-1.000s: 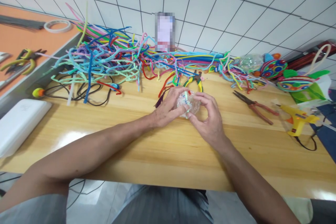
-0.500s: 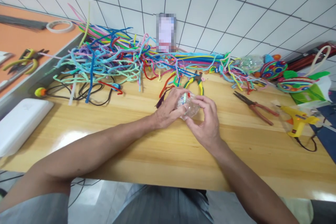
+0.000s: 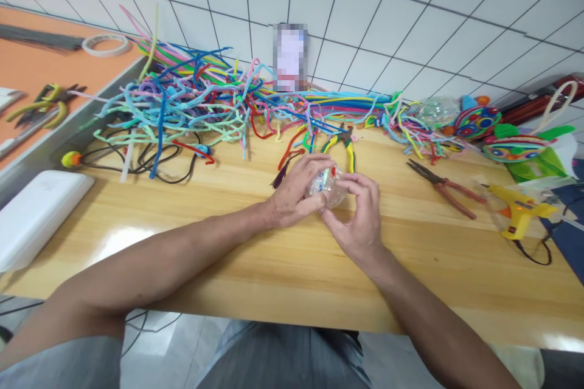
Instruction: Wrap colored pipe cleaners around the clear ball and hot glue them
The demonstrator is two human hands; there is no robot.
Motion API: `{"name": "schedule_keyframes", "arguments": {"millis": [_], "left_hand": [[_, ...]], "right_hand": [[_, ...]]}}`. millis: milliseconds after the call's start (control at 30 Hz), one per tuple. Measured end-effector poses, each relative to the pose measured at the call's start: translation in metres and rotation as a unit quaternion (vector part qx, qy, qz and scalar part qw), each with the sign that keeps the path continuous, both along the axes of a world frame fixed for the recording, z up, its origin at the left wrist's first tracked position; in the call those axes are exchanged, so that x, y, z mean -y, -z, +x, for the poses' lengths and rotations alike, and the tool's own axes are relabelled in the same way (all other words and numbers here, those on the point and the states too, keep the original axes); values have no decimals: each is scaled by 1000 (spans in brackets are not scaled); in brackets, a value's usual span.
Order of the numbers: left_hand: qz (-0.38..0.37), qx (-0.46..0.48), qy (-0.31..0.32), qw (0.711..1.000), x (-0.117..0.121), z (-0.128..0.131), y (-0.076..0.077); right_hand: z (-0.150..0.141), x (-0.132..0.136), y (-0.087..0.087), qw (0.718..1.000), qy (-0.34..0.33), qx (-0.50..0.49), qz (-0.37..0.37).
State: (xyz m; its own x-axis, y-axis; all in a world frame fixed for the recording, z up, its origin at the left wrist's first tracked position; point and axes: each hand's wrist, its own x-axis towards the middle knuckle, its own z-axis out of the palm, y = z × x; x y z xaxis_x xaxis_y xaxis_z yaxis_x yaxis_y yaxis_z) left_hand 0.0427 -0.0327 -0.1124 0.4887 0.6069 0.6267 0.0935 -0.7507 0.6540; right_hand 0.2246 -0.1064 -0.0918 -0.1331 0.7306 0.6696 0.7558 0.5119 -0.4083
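Observation:
A clear, roundish plastic piece [image 3: 336,194] with small coloured bits, one of them red, is held between both hands over the table. My left hand [image 3: 298,189] wraps its left side, thumb across the front. On the other side my right hand [image 3: 362,213] grips it between thumb and fingers. Parts of the piece are hidden behind the fingers. Just beyond it lie yellow-and-green handled pliers [image 3: 350,155], and a dark purple tassel [image 3: 279,177] is beside my left hand.
A heap of coloured pipe cleaners [image 3: 182,103] runs along the wall. To the right lie red-handled pliers [image 3: 449,188] and a yellow glue gun [image 3: 520,209]. A white box-like object [image 3: 45,213] sits at left. A phone [image 3: 291,58] leans against the tiled wall.
The clear plastic piece has turned slightly in the hands, its red bit shifting a little to the right. Both hands keep hold of it in nearly the same place.

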Motion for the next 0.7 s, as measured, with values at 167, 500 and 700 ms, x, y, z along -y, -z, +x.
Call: {"name": "schedule_keyframes", "arguments": {"millis": [167, 500, 700], "left_hand": [[21, -10, -14, 1000, -1, -1, -2], [45, -22, -17, 999, -4, 0, -2], [34, -23, -18, 999, -3, 1, -4]], "right_hand": [[-2, 2, 3, 1000, 11, 8, 3], [-4, 2, 3, 1000, 20, 12, 11], [-3, 2, 4, 1000, 4, 5, 14]]}}
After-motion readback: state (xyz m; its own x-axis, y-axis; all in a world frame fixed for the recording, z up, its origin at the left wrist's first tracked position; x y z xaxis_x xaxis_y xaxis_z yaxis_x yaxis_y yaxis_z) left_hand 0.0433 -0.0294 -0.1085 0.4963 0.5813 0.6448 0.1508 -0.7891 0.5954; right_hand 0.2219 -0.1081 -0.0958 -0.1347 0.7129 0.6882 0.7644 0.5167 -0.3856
